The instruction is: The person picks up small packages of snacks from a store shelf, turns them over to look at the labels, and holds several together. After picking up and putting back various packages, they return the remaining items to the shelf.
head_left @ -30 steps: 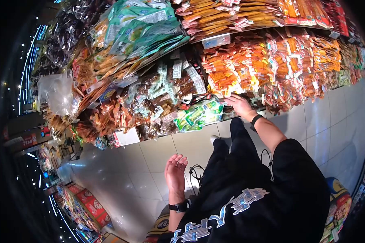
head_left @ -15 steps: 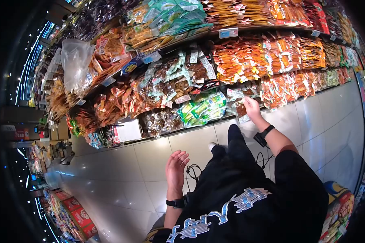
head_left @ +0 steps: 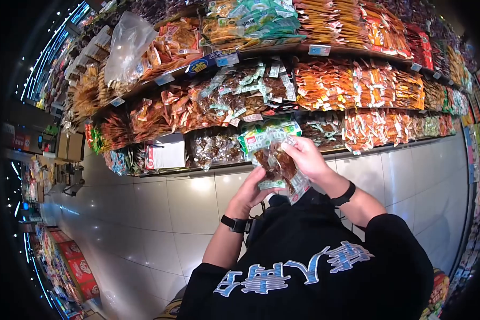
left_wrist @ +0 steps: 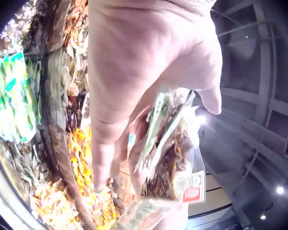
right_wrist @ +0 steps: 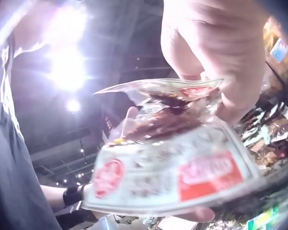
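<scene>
A person in a black T-shirt holds clear plastic packets, apparently two, in front of the body. The packets are above the tiled floor, clear of the stocked shelves; from the head view they overlap the green packs behind.

The right hand pinches the packets near their upper right edge, thumb against fingers. The left hand is spread around the lower left side, its fingers under the packets and its thumb standing away from them.

The step in hand seems to be bringing the packets between both hands. The next move probably calls for the left thumb to close in, so the right hand could loosen without a packet slipping.

The packets look glossy, floppy and slightly fanned, with dark reddish-brown contents and pale labels with red marks. The label text is too blurred to read.
</scene>
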`<state>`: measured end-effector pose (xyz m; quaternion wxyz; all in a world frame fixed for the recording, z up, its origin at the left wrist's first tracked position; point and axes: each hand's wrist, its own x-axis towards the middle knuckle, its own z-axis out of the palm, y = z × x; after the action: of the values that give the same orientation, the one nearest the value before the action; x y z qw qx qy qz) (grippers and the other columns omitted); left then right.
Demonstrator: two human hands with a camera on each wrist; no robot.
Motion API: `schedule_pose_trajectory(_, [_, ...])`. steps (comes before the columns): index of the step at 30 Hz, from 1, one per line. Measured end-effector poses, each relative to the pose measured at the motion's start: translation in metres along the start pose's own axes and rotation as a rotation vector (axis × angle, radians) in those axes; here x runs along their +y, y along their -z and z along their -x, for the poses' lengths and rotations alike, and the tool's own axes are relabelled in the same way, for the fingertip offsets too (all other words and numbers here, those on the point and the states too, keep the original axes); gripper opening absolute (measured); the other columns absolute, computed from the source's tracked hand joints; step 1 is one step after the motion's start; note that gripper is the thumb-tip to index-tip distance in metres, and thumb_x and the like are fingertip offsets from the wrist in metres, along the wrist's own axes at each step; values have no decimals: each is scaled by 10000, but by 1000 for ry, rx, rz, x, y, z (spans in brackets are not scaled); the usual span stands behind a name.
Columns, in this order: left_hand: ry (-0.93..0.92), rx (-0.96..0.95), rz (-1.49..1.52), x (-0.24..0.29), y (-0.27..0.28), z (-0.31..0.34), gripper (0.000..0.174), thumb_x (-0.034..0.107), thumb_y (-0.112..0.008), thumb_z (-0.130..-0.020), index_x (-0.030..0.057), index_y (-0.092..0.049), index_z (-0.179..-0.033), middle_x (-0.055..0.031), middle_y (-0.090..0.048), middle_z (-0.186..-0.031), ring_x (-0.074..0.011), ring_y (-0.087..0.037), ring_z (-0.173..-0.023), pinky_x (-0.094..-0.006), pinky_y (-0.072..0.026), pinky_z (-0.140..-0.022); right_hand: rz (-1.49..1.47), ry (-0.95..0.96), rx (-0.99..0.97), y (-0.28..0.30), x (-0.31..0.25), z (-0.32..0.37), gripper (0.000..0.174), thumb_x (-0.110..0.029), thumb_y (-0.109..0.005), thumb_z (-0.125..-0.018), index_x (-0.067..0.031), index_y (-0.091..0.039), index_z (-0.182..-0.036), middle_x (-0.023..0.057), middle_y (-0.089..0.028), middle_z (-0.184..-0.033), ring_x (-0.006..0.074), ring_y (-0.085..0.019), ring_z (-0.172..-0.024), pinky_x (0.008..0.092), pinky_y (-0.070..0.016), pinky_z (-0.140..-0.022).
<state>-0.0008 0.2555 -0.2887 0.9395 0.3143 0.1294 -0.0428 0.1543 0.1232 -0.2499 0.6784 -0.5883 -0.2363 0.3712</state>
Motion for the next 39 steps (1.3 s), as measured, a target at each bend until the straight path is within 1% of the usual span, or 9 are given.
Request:
schedule_pose_trajectory(5, [-75,62,-32,19,-42,-1,541,134,-577,-908,43,-375,-1401,-134,-547,-1302,-280,-581,-1159,-467,-539,-905,204,162,207,-15,-6,-5,190,-120,-560,-962,30,-623,-1061,86,-683,-881,84,-593,-811,281,-491,-734])
schedule_pose_trajectory(10, [-140,109,-87,19,-66,-14,606,149,-612,-901,49,-325,-1425,-126,-508,-1343,-260,-542,-1204,-450,-492,-968,358,448,344,-17,-32,-12,297,-81,-522,-962,2,-518,-1248,173,-671,-942,225,-663,-838,334,-504,-745])
schedule_pose_trajectory(11, [-165,135,-111,15,-71,-19,625,151,-620,-898,50,-312,-1432,-125,-492,-1357,-255,-525,-1221,-450,-470,-991,415,471,330,-10,-35,-13,380,-57,-491,-965,-21,-434,-1340,177,-661,-977,262,-650,-842,361,-502,-768])
schedule_pose_trajectory(13, [-199,158,-126,13,-90,-31,687,154,-647,-886,53,-269,-1451,-129,-438,-1402,-242,-470,-1269,-439,-395,-1057,397,363,325,-1,-40,-13,423,-40,-461,-986,-47,-382,-1401,127,-631,-1038,166,-612,-924,318,-489,-839])
schedule_pose_trajectory(21, [-339,255,-59,-2,-113,-91,568,76,-601,-850,44,-388,-1376,-117,-548,-1296,-243,-541,-1204,-415,-428,-1030,401,409,198,61,-67,-25,464,-77,-505,-981,-34,-374,-1423,109,-598,-1130,140,-568,-991,289,-461,-890])
schedule_pose_trajectory(24, [-361,173,-21,0,-135,-106,545,60,-583,-876,29,-399,-1388,-103,-544,-1310,-209,-537,-1204,-362,-432,-1021,378,477,121,93,-77,-27,523,-116,-577,-941,-50,-385,-1423,199,-575,-1237,276,-611,-997,372,-491,-896])
schedule_pose_trajectory(32, [-309,158,46,-17,-170,-134,531,49,-576,-889,27,-399,-1388,-114,-557,-1305,-233,-552,-1204,-401,-452,-1024,413,460,-82,170,-118,-32,399,-70,-686,-834,5,-590,-1214,108,-544,-1291,195,-523,-1190,319,-430,-979])
schedule_pose_trajectory(37, [-298,214,-15,-30,-175,-143,564,21,-597,-871,23,-379,-1391,-128,-553,-1298,-235,-559,-1190,-407,-458,-1013,585,599,-131,196,-117,-41,319,-171,-795,-747,14,-679,-980,115,-589,-1176,203,-579,-958,317,-471,-830])
schedule_pose_trajectory(39, [-321,237,2,-32,-176,-146,564,21,-598,-870,23,-379,-1390,-125,-554,-1298,-237,-560,-1188,-407,-463,-1004,584,462,-134,201,-124,-37,306,-172,-801,-738,5,-686,-959,91,-604,-1092,186,-579,-938,315,-469,-805])
